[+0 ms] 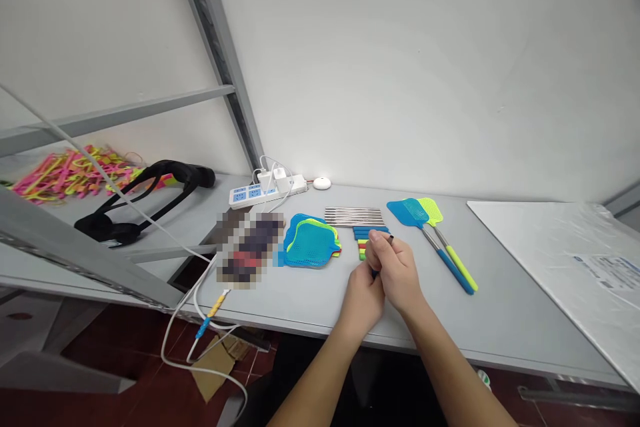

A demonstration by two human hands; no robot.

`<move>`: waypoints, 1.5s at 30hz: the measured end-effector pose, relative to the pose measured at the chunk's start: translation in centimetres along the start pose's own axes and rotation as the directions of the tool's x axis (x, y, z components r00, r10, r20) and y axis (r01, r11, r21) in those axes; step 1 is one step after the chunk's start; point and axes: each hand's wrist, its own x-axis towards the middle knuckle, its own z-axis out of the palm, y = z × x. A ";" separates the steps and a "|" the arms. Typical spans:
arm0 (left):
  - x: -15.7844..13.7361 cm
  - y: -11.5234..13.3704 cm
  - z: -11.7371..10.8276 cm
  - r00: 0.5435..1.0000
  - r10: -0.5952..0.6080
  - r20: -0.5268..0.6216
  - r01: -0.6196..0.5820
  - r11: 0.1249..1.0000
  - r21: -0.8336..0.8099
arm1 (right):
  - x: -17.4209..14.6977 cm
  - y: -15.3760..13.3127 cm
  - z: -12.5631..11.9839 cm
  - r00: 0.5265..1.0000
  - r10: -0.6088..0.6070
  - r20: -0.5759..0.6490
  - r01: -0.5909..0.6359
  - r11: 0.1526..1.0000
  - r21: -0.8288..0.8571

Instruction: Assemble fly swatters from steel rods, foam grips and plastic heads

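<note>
Premises present as a small assembly or packing workroom, not a home. A plain grey bench (310,300) stands against a bare white wall (425,67), flanked by grey steel racking (210,33) with an angled brace. Stock is laid out in batches: a stack of mesh swatter heads (311,243), a row of metal rods (354,216), coloured grips (364,240) and two finished fly swatters (435,237). A heap of pink and yellow plastic parts (70,170) lies on the rack shelf. A power strip (260,192) with chargers sits at the wall; loose cables (195,307) hang off the bench edge. White sheet material (560,247) lies at the right.
</note>
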 end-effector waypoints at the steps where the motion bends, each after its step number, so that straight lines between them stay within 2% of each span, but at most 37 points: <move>1: 0.0 0.0 0.0 1.000 0.000 0.001 0.000 1.000 0.000 | 0.0 0.0 0.0 1.000 -0.001 -0.003 0.001 1.000 0.004; 6: 0.1 0.0 0.1 1.000 -0.007 -0.013 0.007 1.000 0.005 | 0.0 0.0 -0.2 1.000 -0.017 -0.021 0.018 0.998 0.055; 12: 0.1 0.2 0.4 0.999 -0.021 -0.041 0.022 1.000 0.022 | 0.0 0.0 -0.7 0.997 -0.022 -0.074 0.037 0.979 0.201; 16: -0.8 1.1 0.1 0.999 -0.018 -0.042 0.019 1.000 0.017 | -0.7 -1.9 -1.3 0.989 -0.028 -0.148 0.075 0.944 0.320; 19: -2.3 2.2 -0.9 0.999 -0.005 -0.048 0.005 1.000 0.005 | -1.2 -4.6 -2.4 0.968 0.008 -0.252 0.121 0.862 0.492; 21: -3.4 2.8 -1.7 1.000 -0.012 -0.026 0.012 1.000 0.014 | -1.6 -6.2 -3.2 0.959 0.055 -0.278 0.124 0.801 0.586; 24: -5.3 3.2 -2.5 0.998 -0.021 0.052 0.019 0.999 0.031 | -2.5 -7.7 -4.0 0.956 0.135 -0.259 0.082 0.726 0.683; 28: -7.4 3.2 -2.3 0.995 0.046 0.089 -0.047 0.999 -0.001 | -3.7 -8.3 -4.1 0.942 0.238 -0.237 0.041 0.617 0.786; 33: -8.9 3.0 -1.4 0.978 0.209 -0.008 -0.209 0.978 -0.004 | -5.0 -8.5 -4.0 0.939 0.283 -0.195 0.019 0.522 0.853; 36: -9.4 2.9 -1.0 0.944 0.321 -0.078 -0.319 0.947 0.038 | -6.0 -8.5 -3.8 0.945 0.275 -0.178 0.018 0.499 0.867; 39: -9.7 2.8 -0.9 0.931 0.350 -0.108 -0.344 0.936 0.074 | -6.7 -8.2 -3.4 0.951 0.263 -0.165 0.019 0.482 0.876; 42: -9.9 3.0 -1.6 0.948 0.290 -0.132 -0.280 0.956 0.092 | -7.0 -7.7 -3.2 0.956 0.246 -0.160 0.020 0.489 0.872; 45: -10.2 4.2 -3.1 0.982 0.177 -0.061 -0.161 0.964 0.211 | -6.6 -6.8 -2.9 0.960 0.225 -0.165 0.016 0.547 0.837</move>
